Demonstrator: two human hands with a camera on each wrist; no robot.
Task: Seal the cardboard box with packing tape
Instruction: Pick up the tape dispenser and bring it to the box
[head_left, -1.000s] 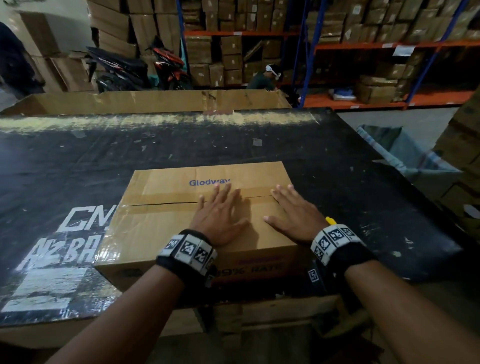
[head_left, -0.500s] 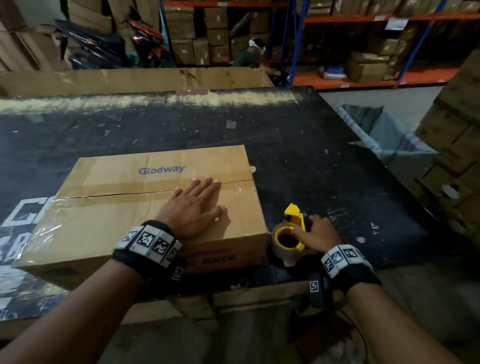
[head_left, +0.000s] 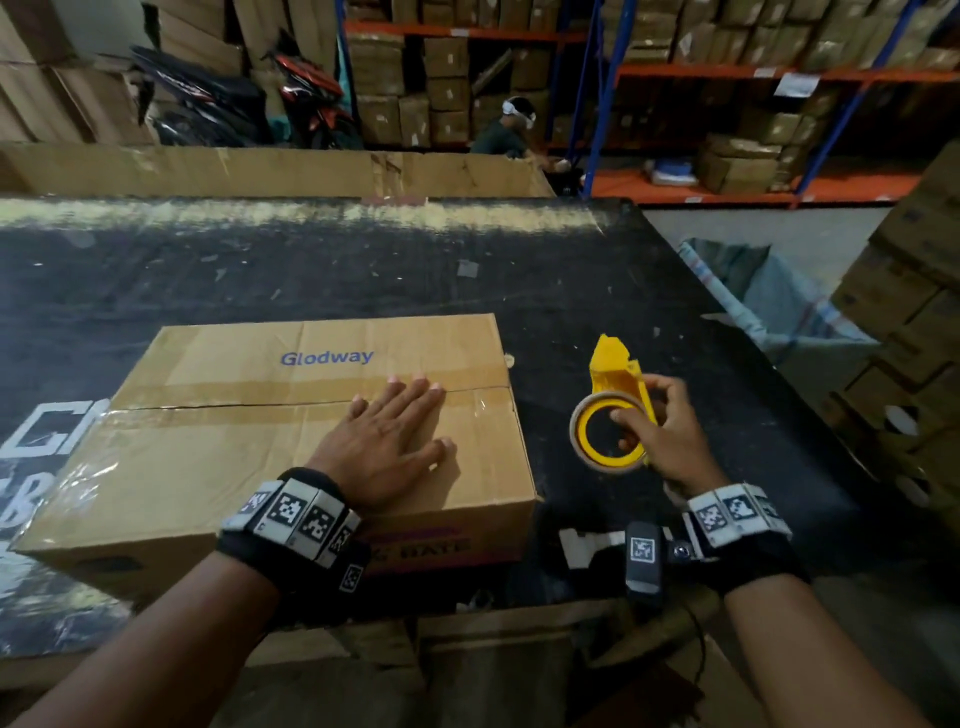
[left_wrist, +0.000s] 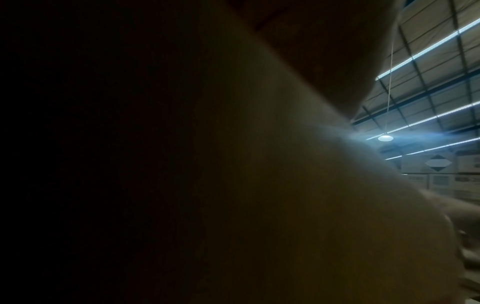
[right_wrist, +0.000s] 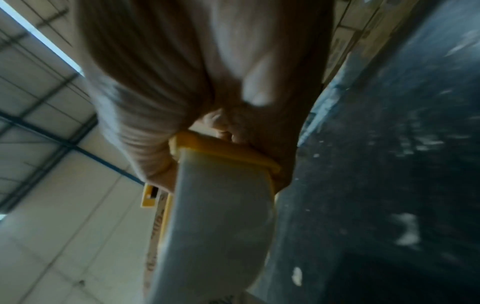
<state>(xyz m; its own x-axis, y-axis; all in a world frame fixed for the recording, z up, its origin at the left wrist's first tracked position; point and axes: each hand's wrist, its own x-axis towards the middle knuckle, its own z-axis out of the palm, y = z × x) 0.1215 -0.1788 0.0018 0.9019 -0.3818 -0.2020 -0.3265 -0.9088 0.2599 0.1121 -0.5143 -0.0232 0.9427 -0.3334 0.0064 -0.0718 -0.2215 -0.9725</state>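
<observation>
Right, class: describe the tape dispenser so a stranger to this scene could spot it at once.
Find the black table with the cardboard box on it. To the box's right, the right hand grips the tape dispenser above the table. It is the only bright yellow thing there.

Your left wrist view: mostly dark, blocked close up.
A blurred tan surface (left_wrist: 285, 195) fills your frame; at the right edge you catch roof light strips (left_wrist: 428, 47), a hanging lamp (left_wrist: 385, 138) and stacked cartons (left_wrist: 451, 181).
</observation>
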